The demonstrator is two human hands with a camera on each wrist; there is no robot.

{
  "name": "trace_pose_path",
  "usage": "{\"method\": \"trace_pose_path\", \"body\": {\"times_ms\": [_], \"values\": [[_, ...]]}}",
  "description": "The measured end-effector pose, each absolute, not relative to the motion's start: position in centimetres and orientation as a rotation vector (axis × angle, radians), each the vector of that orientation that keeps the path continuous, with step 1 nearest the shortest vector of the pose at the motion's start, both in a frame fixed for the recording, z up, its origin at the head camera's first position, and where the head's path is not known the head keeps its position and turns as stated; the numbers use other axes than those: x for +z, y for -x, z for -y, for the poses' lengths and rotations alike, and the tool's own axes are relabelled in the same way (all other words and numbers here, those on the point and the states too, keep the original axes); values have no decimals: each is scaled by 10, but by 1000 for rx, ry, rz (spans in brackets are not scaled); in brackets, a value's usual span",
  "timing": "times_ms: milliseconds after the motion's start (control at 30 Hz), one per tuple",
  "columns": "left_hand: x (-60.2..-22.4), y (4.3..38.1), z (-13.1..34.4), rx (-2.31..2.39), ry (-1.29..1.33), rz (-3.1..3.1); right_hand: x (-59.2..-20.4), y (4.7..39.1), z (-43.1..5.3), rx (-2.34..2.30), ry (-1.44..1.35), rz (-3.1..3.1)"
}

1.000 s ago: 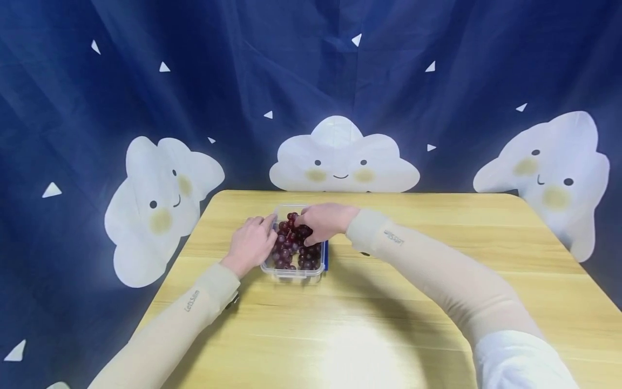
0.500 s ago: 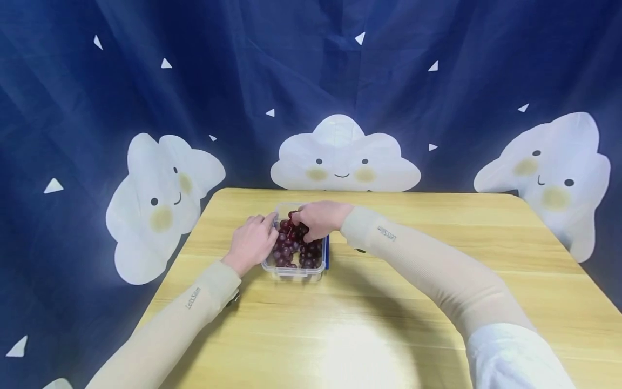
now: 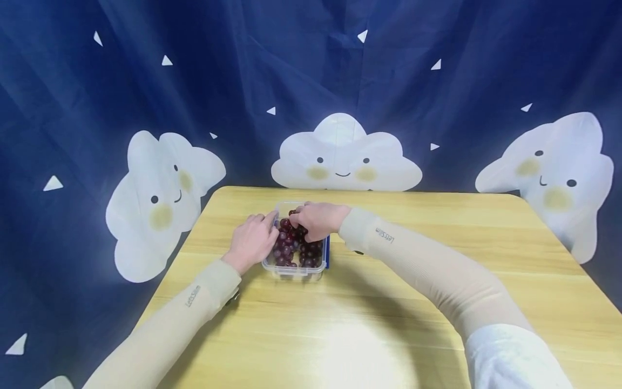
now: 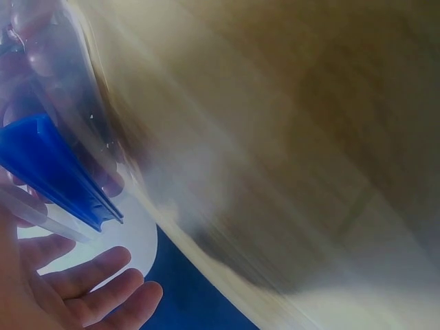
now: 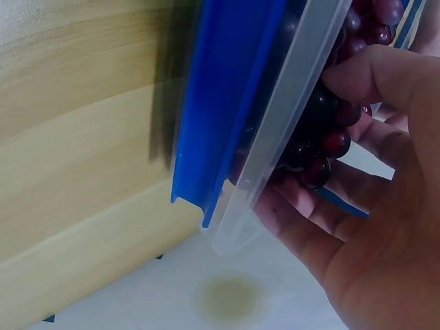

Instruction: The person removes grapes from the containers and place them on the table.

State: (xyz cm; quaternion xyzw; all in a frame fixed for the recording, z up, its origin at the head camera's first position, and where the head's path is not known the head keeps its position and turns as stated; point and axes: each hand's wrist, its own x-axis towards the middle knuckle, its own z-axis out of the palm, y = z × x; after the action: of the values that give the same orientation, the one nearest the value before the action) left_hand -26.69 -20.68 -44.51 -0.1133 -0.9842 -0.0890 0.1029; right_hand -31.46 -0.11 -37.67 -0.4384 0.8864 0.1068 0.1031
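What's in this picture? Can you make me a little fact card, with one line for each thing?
Food: dark red and purple grapes
Holder: clear plastic box, open on top, with blue clips
Left fingers: relaxed, at the box's left side
Right fingers: curled around some grapes in the box
Under the box: light wooden table, box near its far edge
Arms: long beige sleeves
Behind: dark blue curtain with smiling white clouds
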Motion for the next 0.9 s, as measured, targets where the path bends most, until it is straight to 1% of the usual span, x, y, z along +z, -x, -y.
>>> {"method": "trace_pose_path", "body": {"times_ms": [200,533,900], "values": [[-444,267,205,-257,338,2906,-377,313,-1,352,1340,-2614],[-445,266,205,-249,326,2911,-374,312,0,314,1272,-2581],[-444,266,205,-248,323,2912,-371,315,-1,257,1394,-2557]]}}
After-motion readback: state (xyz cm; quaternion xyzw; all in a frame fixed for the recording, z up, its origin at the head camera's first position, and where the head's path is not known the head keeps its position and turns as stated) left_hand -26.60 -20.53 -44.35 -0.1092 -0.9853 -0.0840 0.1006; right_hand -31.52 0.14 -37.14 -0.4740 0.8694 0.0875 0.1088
